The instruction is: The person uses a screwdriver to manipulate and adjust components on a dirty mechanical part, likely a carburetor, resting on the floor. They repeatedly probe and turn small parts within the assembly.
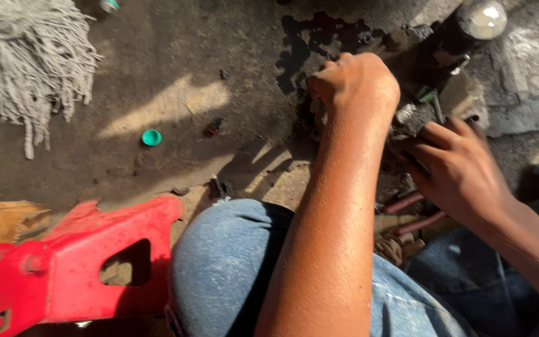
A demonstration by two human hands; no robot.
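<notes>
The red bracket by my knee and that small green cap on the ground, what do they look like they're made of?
The red bracket looks like painted sheet metal: folded edges, punched cutouts, scuffed glossy paint. The green cap looks like moulded plastic, smooth and evenly coloured, though it is too small to be sure.

Your left hand [354,84] is curled into a loose fist, knuckles up and fingers tucked under, at the end of a bare forearm that runs straight up the middle of the view from your lap. Your right hand [453,165] comes in from the right side, palm down, wrist bent a little, fingers spread and pointing toward the left hand. The two hands sit close together, just apart. Both knees, in blue jeans, are bent beneath your arms.
</notes>
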